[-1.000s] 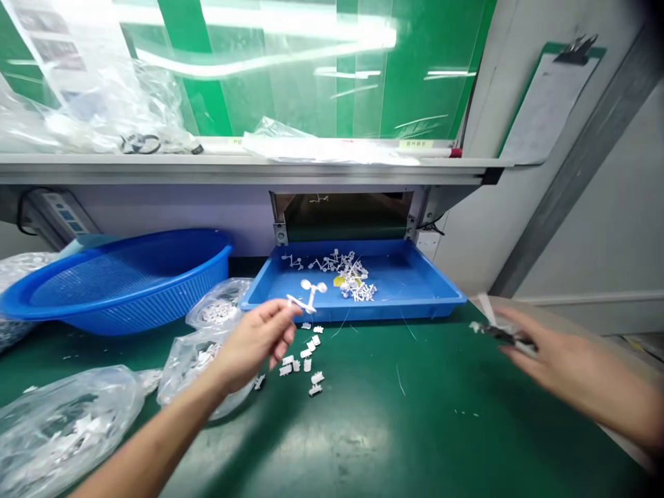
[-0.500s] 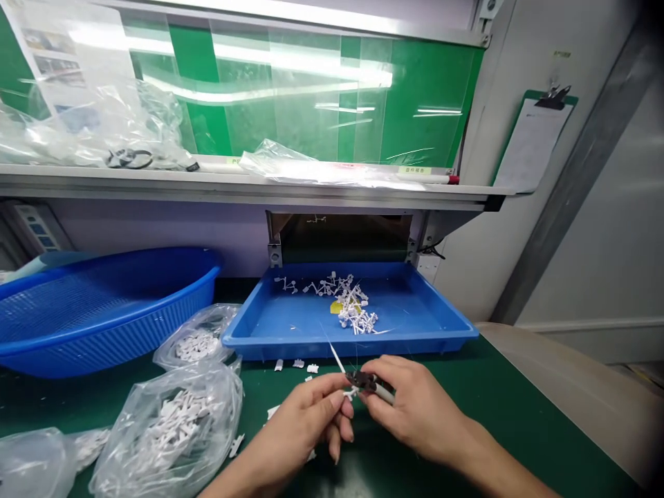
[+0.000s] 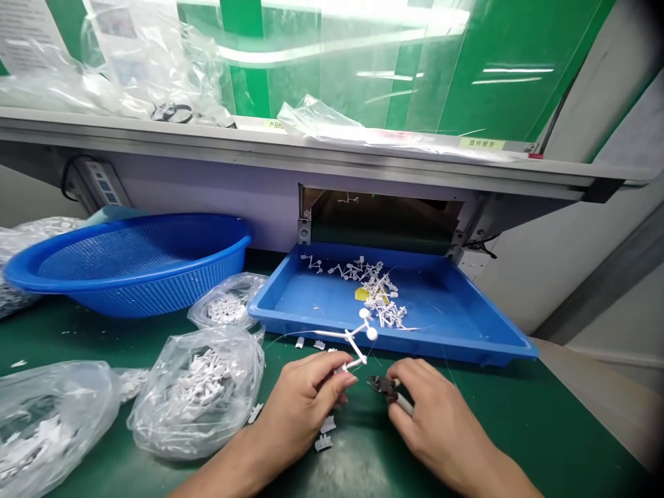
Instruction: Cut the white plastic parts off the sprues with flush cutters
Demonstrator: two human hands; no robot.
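Observation:
Between thumb and fingers, my left hand (image 3: 311, 391) pinches a white plastic sprue (image 3: 353, 339) with round tabs, its branches pointing up toward the tray. My right hand (image 3: 436, 408) is wrapped round a pair of cutting pliers (image 3: 389, 391) with dark jaws and pale handles. The jaws are apart from the sprue, a short way to its right. Small loose white parts (image 3: 324, 443) lie on the green table below my left hand, and a few more sit along the tray's front edge.
A blue tray (image 3: 290, 325) holding a pile of white sprues (image 3: 384, 297) stands ahead, under an opening in the wall. Leftward are a blue basket (image 3: 155, 277) and clear bags of white parts (image 3: 202, 380). A shelf (image 3: 332, 155) runs across above.
The pliers have drawn away from my left hand to the right. The sprue is now turned with its branches raised and in sight. The camera view has shifted.

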